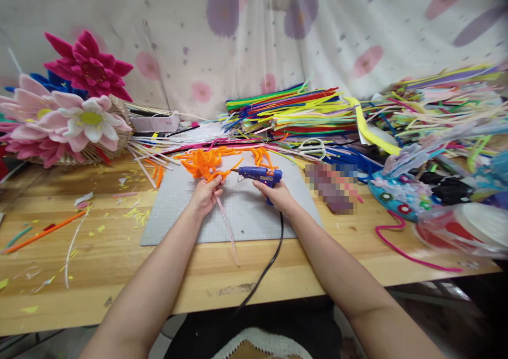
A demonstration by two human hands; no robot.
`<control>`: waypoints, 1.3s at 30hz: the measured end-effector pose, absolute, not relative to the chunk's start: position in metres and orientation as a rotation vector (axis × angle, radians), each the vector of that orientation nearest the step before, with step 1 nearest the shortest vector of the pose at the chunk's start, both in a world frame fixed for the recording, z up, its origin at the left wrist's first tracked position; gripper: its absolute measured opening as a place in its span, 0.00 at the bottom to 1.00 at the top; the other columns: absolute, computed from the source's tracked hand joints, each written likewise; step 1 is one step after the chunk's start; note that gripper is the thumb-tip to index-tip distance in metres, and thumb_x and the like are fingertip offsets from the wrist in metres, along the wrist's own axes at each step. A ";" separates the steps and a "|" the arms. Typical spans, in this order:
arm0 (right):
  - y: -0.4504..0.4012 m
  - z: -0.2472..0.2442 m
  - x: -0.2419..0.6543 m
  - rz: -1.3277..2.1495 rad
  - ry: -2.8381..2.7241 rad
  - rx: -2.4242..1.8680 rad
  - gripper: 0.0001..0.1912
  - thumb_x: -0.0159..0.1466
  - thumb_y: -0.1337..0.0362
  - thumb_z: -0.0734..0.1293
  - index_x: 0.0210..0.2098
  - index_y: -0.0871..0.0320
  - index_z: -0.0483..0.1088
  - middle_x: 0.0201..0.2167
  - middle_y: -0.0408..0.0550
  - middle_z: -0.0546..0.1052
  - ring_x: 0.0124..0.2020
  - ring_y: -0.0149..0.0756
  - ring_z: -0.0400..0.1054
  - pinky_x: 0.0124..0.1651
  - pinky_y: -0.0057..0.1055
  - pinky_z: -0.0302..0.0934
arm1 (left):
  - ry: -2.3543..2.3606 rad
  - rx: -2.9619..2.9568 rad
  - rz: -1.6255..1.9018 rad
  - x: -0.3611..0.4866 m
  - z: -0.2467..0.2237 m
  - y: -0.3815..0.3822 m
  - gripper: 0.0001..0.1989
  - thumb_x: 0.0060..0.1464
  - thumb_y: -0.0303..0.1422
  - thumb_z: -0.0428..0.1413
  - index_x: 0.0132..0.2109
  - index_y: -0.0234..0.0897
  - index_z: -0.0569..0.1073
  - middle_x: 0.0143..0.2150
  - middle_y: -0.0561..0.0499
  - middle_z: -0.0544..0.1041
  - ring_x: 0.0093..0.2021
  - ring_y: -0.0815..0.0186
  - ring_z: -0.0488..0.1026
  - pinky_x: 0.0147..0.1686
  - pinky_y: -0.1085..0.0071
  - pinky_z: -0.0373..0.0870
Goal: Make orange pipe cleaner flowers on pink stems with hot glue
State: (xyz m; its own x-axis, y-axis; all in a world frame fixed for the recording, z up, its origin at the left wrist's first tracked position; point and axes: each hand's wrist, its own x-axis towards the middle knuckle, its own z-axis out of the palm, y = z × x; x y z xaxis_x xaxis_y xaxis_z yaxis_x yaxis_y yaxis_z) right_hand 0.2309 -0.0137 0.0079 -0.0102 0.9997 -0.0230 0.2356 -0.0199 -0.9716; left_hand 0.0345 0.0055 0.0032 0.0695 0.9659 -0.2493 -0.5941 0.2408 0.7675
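My left hand (206, 196) is closed on an orange pipe-cleaner flower (201, 162), pinched at its lower right side, with a pale stem (228, 227) hanging below the fingers. My right hand (273, 192) is wrapped round a blue glue gun (260, 174), whose nozzle points left and reaches close to the flower's orange loops. Whether the tip touches them cannot be made out. A black cord runs down from the gun. Behind the gun, loose orange pieces (261, 157) lie on the grey cutting mat (170, 224).
Felt flowers (89, 71) stand at the left. Bundles of coloured pipe cleaners (293, 113) line the back, with scissors (313, 149) in front. A blue decorated item (397, 195) and a plastic-wrapped tub (464, 227) are at the right. Yellow scraps litter the left side.
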 end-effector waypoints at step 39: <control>-0.018 0.015 0.229 1.094 -1.444 -1.346 0.18 0.48 0.49 0.68 0.28 0.58 0.69 0.19 0.42 0.67 0.25 0.31 0.60 0.27 0.28 0.54 | 0.910 0.565 1.297 0.037 0.005 0.003 0.12 0.35 0.23 0.63 0.32 0.31 0.71 0.26 0.53 0.70 0.24 0.77 0.66 0.14 0.84 0.50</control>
